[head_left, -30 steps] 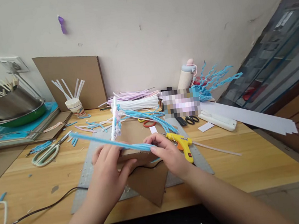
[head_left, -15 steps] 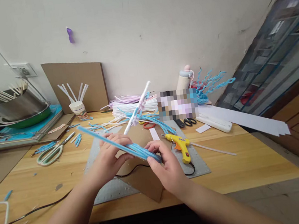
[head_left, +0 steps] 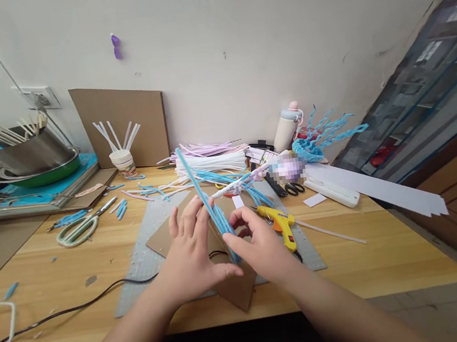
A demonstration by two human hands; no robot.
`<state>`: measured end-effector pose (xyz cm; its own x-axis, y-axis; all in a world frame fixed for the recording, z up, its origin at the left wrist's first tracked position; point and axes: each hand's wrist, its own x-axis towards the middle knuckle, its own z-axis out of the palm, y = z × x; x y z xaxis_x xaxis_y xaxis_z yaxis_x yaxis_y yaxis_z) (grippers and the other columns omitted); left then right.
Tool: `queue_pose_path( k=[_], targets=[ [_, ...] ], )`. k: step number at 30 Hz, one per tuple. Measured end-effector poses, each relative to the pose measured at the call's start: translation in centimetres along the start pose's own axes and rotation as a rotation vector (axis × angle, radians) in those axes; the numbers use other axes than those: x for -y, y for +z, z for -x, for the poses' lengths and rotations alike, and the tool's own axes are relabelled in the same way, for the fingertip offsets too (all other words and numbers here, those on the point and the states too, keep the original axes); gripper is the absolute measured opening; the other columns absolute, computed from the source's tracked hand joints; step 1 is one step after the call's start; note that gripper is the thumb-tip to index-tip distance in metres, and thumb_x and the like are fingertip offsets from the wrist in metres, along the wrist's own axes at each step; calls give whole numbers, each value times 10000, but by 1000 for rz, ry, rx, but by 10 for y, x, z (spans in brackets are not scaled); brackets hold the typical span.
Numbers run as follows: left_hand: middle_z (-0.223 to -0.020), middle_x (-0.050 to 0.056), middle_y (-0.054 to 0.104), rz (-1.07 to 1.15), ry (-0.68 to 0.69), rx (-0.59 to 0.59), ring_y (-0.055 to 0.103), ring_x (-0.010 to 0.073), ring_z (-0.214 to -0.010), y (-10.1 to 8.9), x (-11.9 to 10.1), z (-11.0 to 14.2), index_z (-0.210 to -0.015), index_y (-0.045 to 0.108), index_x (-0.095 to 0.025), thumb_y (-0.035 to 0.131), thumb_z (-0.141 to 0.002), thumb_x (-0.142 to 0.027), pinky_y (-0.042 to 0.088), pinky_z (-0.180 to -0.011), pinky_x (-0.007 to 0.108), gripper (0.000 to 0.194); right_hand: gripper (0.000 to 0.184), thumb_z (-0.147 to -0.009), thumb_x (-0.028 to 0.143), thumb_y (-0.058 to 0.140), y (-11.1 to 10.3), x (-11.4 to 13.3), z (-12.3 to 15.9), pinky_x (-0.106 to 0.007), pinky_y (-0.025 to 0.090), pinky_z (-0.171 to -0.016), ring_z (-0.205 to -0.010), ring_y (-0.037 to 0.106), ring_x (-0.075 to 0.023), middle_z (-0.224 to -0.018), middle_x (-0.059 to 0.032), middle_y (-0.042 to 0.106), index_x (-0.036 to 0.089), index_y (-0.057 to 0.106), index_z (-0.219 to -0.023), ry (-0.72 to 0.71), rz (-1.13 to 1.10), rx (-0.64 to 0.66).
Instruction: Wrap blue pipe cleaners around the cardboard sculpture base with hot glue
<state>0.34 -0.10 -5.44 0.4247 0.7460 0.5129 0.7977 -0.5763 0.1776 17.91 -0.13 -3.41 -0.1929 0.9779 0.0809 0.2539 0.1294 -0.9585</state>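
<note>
Light-blue fuzzy strands, soft and gathered in a narrow bundle (head_left: 219,220), slant upward over brown cardboard (head_left: 241,295) near the middle of the surface's front part. The right hand (head_left: 258,242) pinches the lower part of the bundle between thumb and fingers. The left hand (head_left: 192,247) is spread, its thumb free and its fingers at the upper strands; whether they press on them cannot be told.

For good control, the pinch should stay firm but light, since such soft pile probably flattens easily. The left hand does best to smooth upward from the pinch, keeping the strands parallel, and to leave the slim white rod with pastel trim (head_left: 250,178) unbent. The yellow glue gun (head_left: 278,220) lies just beside the right hand, its nozzle toward the fingers, so the wrist should keep clear.

Farther off, at left, a green round basin (head_left: 56,177) carries a silvery metal bowl (head_left: 37,155) filled with pale thin sticks. Next, a white patterned paper cup (head_left: 122,163) holds upright slender white sticks. Toward the wall, a cream bottle with a grey-blue lid (head_left: 285,129) hides its contents.
</note>
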Motion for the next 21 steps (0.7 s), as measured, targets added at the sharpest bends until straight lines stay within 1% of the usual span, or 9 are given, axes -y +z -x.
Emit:
queue_pose_path(
  k=[4, 6, 9, 11, 13, 17, 21],
  targets=[
    [-1545, 203, 304, -5, -44, -24, 246, 384, -1459, 9, -3, -1, -1548, 11, -175, 700, -661, -713, 8, -1200, 592, 1245, 145, -759, 237, 600, -7, 6, -9, -319, 433, -679, -713, 494, -135, -850, 33, 504, 227, 481, -842, 29, -13, 76],
    [-1558, 212, 283, -3, -41, -1, 225, 389, -1468, 9, -3, -1, -1547, -10, -168, 704, -636, -736, 7, -1199, 596, 1289, 151, -756, 229, 600, -10, 7, -13, -302, 420, -647, -681, 468, -123, -822, 46, 485, 230, 466, -826, 30, -26, 111],
    [-1562, 221, 276, -15, -30, 20, 214, 393, -1471, 7, -2, -1, -1543, 3, -159, 734, -582, -747, 5, -1200, 596, 1343, 151, -757, 221, 603, -12, 8, -15, -293, 410, -646, -696, 464, -126, -798, 49, 483, 229, 463, -812, 25, -22, 148],
    [-1552, 214, 300, -25, -38, 2, 233, 379, -1468, 6, -2, -1, -1538, 40, -163, 751, -597, -710, 7, -1204, 582, 1300, 149, -759, 216, 606, -13, 9, -16, -295, 410, -670, -716, 469, -128, -800, 49, 487, 227, 467, -812, 13, -6, 153],
    [-1545, 201, 319, -18, -52, -16, 249, 359, -1466, 5, -2, -2, -1528, 85, -176, 737, -646, -678, 6, -1207, 570, 1206, 151, -761, 214, 609, -13, 10, -16, -296, 415, -682, -726, 475, -128, -808, 48, 487, 226, 468, -814, 9, -7, 154],
    [-1532, 165, 358, 43, -73, -11, 247, 318, -1477, 3, -3, -2, -1498, 158, -226, 624, -782, -672, 25, -1204, 567, 964, 169, -751, 201, 607, -13, 11, -14, -283, 432, -632, -704, 485, -125, -806, 48, 481, 230, 454, -816, 53, -64, 195],
    [-1519, 148, 385, 102, -91, -10, 267, 323, -1468, 2, -5, 0, -1487, 169, -258, 602, -789, -693, 34, -1195, 594, 930, 171, -749, 199, 609, -13, 8, -12, -265, 429, -603, -692, 475, -116, -830, 44, 478, 230, 458, -824, 45, -64, 208]
  ],
)
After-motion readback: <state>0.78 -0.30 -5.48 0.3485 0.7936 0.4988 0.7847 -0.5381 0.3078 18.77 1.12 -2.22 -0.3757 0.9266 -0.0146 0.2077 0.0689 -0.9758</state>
